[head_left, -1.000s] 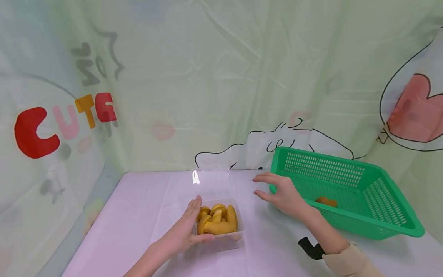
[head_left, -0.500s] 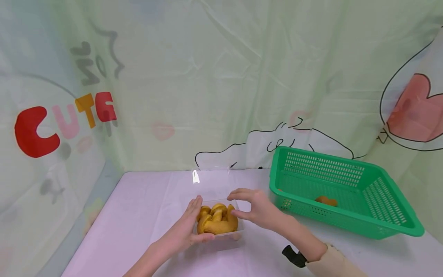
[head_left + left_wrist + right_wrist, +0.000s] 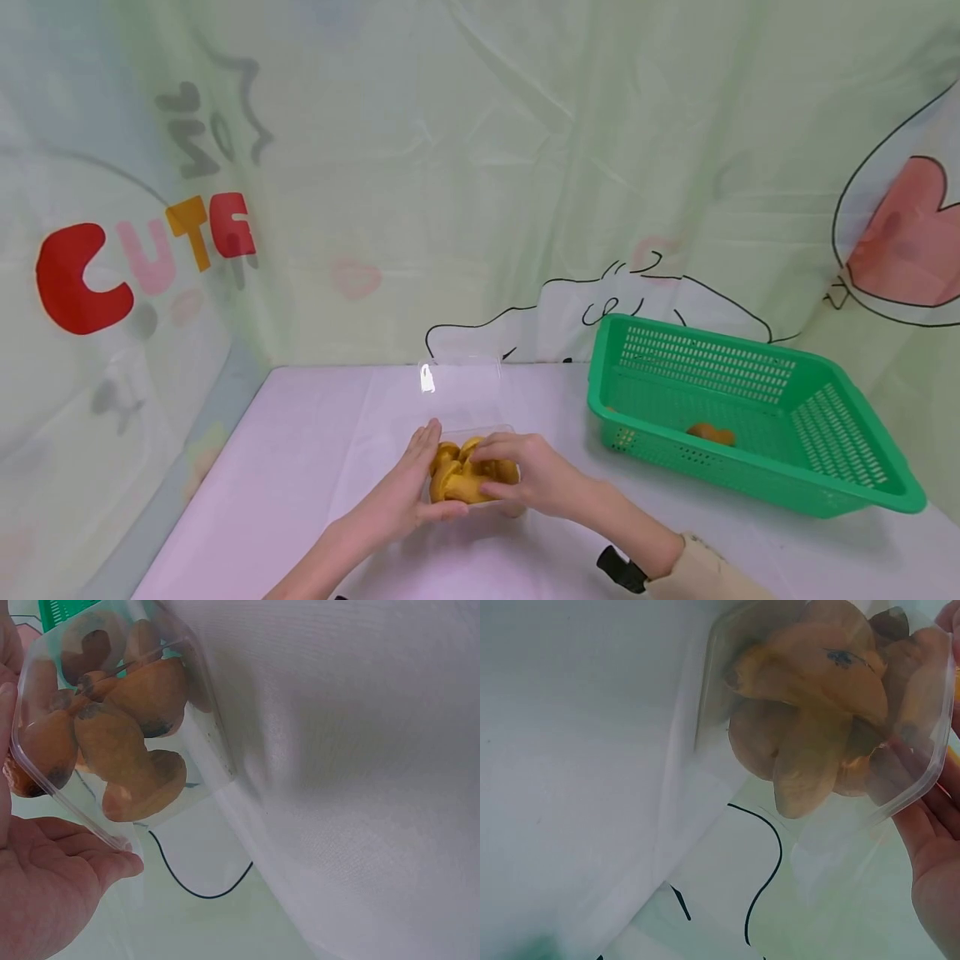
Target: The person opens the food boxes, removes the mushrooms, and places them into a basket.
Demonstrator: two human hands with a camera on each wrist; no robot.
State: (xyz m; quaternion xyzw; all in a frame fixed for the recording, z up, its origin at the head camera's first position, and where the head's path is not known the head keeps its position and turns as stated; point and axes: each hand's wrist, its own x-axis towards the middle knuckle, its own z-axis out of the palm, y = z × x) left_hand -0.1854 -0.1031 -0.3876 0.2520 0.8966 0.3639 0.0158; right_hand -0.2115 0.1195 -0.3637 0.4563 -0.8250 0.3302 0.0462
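A clear plastic box (image 3: 487, 510) full of yellow-brown mushrooms (image 3: 457, 483) sits on the table near me. My left hand (image 3: 405, 492) rests along its left side, fingers straight, with the thumb across the front corner. Over the right half of the box is my right hand (image 3: 532, 475); its bent fingers and thumb lie on either side of a mushroom (image 3: 506, 472). The fingertips are partly hidden among the mushrooms. Through the clear plastic, the left wrist view shows several mushrooms (image 3: 112, 742), and the right wrist view shows mushrooms (image 3: 810, 727) from the other side.
A green perforated basket (image 3: 750, 467) stands at the right, with a brown mushroom (image 3: 711, 433) inside. Behind the box a transparent lid (image 3: 465, 387) lies opened toward the back. A printed curtain (image 3: 450, 208) hangs behind the table.
My right hand has come left from beside the basket to the box and reached in among the mushrooms. The left hand stays at the box's left side.
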